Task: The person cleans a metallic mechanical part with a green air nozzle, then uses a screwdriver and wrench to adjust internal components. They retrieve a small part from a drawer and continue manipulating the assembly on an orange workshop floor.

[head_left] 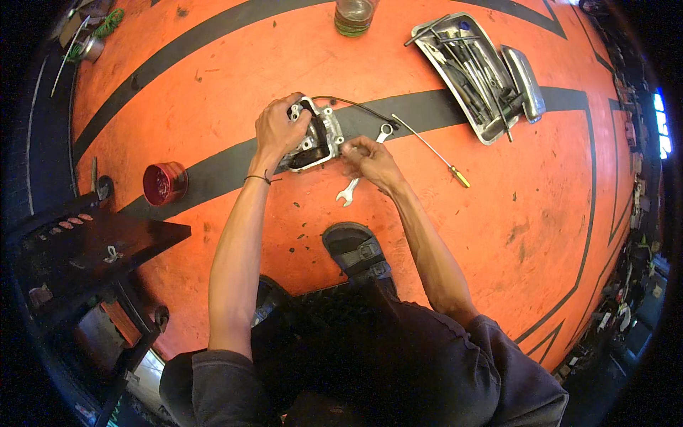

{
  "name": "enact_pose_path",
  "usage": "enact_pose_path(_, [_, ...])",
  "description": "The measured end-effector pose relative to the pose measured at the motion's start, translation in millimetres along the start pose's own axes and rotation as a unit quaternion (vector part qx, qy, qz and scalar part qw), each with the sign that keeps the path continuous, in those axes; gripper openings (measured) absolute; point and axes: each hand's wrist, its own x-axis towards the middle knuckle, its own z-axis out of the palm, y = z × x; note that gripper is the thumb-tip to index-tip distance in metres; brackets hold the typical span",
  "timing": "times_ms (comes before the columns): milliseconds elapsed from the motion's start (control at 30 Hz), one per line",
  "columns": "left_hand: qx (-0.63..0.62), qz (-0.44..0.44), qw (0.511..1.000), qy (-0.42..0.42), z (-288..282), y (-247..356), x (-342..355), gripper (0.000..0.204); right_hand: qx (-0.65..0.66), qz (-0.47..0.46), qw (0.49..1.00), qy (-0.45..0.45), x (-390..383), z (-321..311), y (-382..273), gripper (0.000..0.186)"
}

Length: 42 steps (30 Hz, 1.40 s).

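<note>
A silver metal engine cylinder head (336,132) with a dark, oily cavity lies on the orange floor in front of me. My left hand (279,129) grips its left side, thumb reaching over the rim. At its right edge, my right hand (373,164) has its fingers curled together; whatever is between them is hidden. Partly behind that hand lies a combination wrench (347,195), its ring end farther away. A thin black cable (359,104) runs from the far side of the head to the right. Beyond the wrench rests a long screwdriver (459,176) with a yellow handle.
A metal tray (484,135) full of tools sits at the far right, a smaller metal lid or tray (525,85) against it. A red bowl (165,183) stands left, near a black bench (142,238). A jar of liquid (353,18) is at the far edge. My sandal (356,249) is close by.
</note>
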Motion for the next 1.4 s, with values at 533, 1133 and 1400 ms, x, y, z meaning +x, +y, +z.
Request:
enact_pose_path(533, [-0.001,0.008,1.0,-0.009,0,8,1,0.044,-0.056,-0.146,0.987,-0.035,9,-17,18,0.022])
enact_pose_path(1133, [0.015,0.022,0.999,-0.027,7,7,5,0.045,-0.019,-0.195,0.98,-0.028,12,-26,32,0.027])
enact_pose_path(1400, [0.005,0.0,1.0,-0.018,0,7,2,0.044,0.028,-0.023,0.999,-0.017,7,-23,18,0.02])
